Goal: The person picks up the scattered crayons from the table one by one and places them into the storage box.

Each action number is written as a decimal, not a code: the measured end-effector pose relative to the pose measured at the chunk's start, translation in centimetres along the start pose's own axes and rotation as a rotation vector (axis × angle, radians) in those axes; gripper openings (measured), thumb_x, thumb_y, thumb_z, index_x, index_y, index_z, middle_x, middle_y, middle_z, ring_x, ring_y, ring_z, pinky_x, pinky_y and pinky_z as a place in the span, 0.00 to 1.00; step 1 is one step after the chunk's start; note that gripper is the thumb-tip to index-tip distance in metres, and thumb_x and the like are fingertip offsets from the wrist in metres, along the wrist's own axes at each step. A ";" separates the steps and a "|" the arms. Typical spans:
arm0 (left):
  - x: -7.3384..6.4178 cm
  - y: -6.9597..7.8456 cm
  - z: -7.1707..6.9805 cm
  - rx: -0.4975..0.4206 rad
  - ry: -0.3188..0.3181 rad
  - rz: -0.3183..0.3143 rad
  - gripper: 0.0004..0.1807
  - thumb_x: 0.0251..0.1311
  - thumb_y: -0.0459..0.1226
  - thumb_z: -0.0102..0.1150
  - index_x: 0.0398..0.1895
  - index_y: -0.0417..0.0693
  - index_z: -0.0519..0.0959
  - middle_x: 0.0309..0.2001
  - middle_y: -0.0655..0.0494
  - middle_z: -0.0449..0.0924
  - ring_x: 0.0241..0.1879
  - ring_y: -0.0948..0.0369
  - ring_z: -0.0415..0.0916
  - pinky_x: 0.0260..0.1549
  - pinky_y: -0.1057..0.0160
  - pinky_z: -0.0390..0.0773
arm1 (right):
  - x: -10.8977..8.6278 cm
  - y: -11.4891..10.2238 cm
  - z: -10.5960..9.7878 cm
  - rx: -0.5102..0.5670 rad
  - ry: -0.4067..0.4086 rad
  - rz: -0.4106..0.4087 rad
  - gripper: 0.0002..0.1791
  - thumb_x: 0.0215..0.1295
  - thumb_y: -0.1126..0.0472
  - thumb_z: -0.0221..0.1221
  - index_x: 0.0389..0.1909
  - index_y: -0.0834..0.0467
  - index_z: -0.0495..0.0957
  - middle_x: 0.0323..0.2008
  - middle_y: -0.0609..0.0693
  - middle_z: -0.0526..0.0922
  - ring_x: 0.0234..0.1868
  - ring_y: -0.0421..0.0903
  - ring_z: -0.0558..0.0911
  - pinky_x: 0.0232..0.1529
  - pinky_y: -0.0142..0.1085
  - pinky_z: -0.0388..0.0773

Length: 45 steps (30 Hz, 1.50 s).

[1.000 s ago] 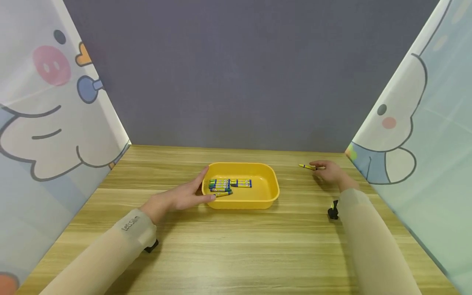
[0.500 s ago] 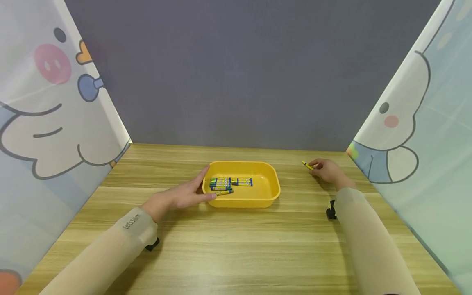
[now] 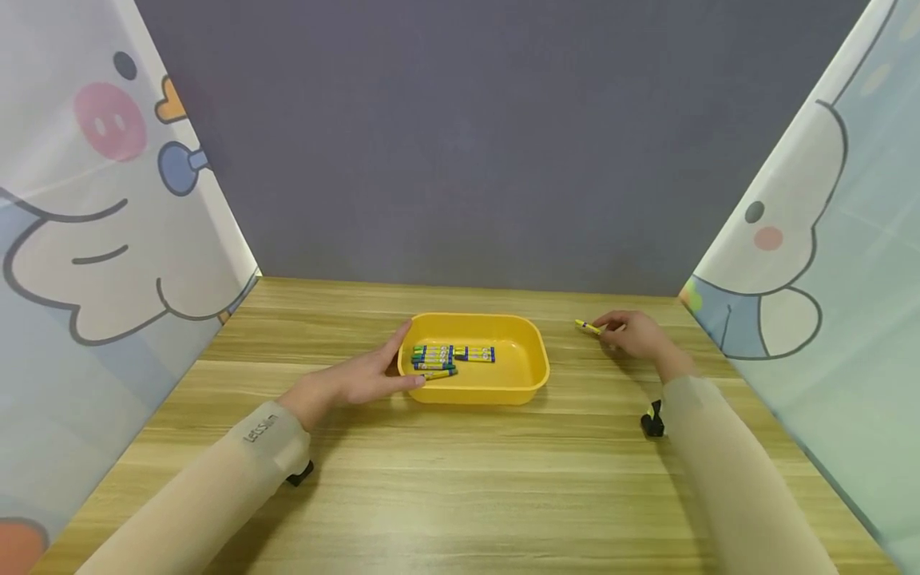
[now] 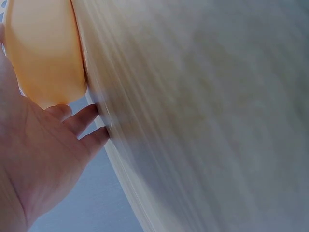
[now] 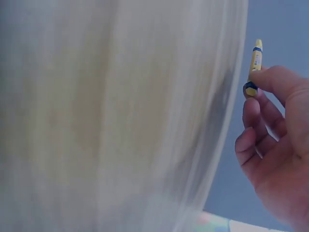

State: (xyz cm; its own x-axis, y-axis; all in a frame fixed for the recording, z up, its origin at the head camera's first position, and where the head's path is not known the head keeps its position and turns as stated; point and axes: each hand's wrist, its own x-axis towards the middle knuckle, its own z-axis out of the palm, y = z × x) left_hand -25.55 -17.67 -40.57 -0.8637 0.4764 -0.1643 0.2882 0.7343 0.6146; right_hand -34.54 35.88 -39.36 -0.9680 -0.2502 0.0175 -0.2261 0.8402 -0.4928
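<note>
A yellow plastic bin (image 3: 503, 395) stands on the table in the head view, with several crayons (image 3: 434, 357) in yellow-and-blue wrappers lying in its left half. My left hand (image 3: 362, 378) rests against the bin's left end, fingers fairly straight, its thumb across the near-left rim. In the left wrist view, some of its fingertips are at the tabletop beside the bin (image 4: 46, 48). Off to the right of the bin, my right hand (image 3: 636, 334) pinches a yellow crayon (image 5: 256, 60) between thumb and fingers; the tip points away from the palm, and the other fingers curl loosely.
The wood-grain table (image 3: 460, 479) runs back to a dark grey panel (image 3: 460, 144). Cartoon-printed sheets enclose the left side (image 3: 108, 239) and the right side (image 3: 826, 319). A black wrist strap (image 3: 652, 420) hangs by the right sleeve.
The crayon in my right hand has turned in the fingers and shifted slightly left, off its earlier spot. My left hand and the bin keep their places; the head view drifts slightly.
</note>
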 end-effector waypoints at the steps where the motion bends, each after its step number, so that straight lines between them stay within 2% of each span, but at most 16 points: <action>1: 0.0 0.0 0.0 -0.001 0.001 0.001 0.65 0.70 0.75 0.55 0.90 0.70 0.22 0.90 0.38 0.45 0.85 0.36 0.57 0.82 0.33 0.58 | -0.1 -0.3 0.1 0.017 0.002 -0.015 0.18 0.78 0.63 0.60 0.64 0.61 0.85 0.49 0.62 0.88 0.40 0.50 0.82 0.40 0.40 0.76; 7: 0.0 0.1 -0.1 -0.004 0.000 0.008 0.65 0.71 0.74 0.56 0.90 0.68 0.22 0.90 0.39 0.44 0.86 0.37 0.55 0.83 0.34 0.57 | -0.6 -2.7 0.4 0.050 0.020 -0.080 0.17 0.81 0.60 0.60 0.64 0.58 0.86 0.50 0.59 0.88 0.45 0.50 0.83 0.46 0.41 0.80; 14: 0.0 0.1 0.0 -0.006 0.006 0.010 0.65 0.70 0.74 0.57 0.91 0.68 0.23 0.90 0.38 0.46 0.85 0.38 0.57 0.83 0.34 0.57 | -1.4 -6.4 0.6 0.123 0.032 -0.130 0.15 0.80 0.57 0.64 0.61 0.54 0.88 0.49 0.57 0.88 0.39 0.47 0.80 0.34 0.35 0.77; 22: 0.0 0.1 0.0 -0.013 0.010 0.005 0.66 0.69 0.74 0.58 0.91 0.68 0.24 0.90 0.38 0.45 0.86 0.38 0.55 0.83 0.34 0.56 | -1.8 -10.0 1.4 0.188 0.003 -0.203 0.14 0.80 0.57 0.65 0.61 0.51 0.88 0.47 0.53 0.86 0.40 0.47 0.78 0.35 0.34 0.76; 27: -0.2 0.4 -0.1 -0.019 0.004 0.001 0.66 0.70 0.74 0.58 0.91 0.68 0.24 0.90 0.38 0.46 0.85 0.38 0.57 0.83 0.34 0.58 | -1.7 -11.6 2.4 0.212 -0.017 -0.257 0.13 0.78 0.61 0.65 0.58 0.52 0.90 0.46 0.52 0.86 0.39 0.47 0.78 0.38 0.34 0.76; 33: -0.2 0.4 0.0 -0.033 -0.005 -0.009 0.66 0.70 0.73 0.59 0.91 0.67 0.24 0.89 0.37 0.48 0.84 0.38 0.60 0.82 0.35 0.60 | -1.2 -13.6 4.2 0.259 -0.066 -0.307 0.13 0.78 0.62 0.65 0.58 0.53 0.90 0.46 0.52 0.85 0.38 0.49 0.76 0.37 0.35 0.75; 39: -0.2 0.4 0.0 -0.033 -0.002 -0.002 0.66 0.70 0.72 0.59 0.91 0.67 0.24 0.89 0.37 0.48 0.84 0.38 0.59 0.83 0.35 0.59 | -0.5 -15.5 6.1 0.240 -0.118 -0.357 0.13 0.78 0.61 0.64 0.58 0.52 0.89 0.45 0.49 0.85 0.38 0.47 0.77 0.39 0.36 0.76; 45: 0.0 0.3 0.1 -0.034 0.002 -0.003 0.66 0.70 0.73 0.58 0.91 0.66 0.24 0.89 0.36 0.49 0.83 0.37 0.60 0.82 0.34 0.59 | 0.4 -16.8 7.5 0.226 -0.122 -0.395 0.13 0.77 0.62 0.64 0.58 0.54 0.90 0.45 0.50 0.87 0.40 0.46 0.77 0.41 0.36 0.76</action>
State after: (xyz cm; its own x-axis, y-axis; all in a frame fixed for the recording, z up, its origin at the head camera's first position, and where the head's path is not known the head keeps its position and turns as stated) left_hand -25.42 -17.45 -40.43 -0.8655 0.4730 -0.1650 0.2709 0.7190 0.6401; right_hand -30.28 18.04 -37.64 -0.7899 -0.5958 0.1455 -0.5317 0.5470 -0.6466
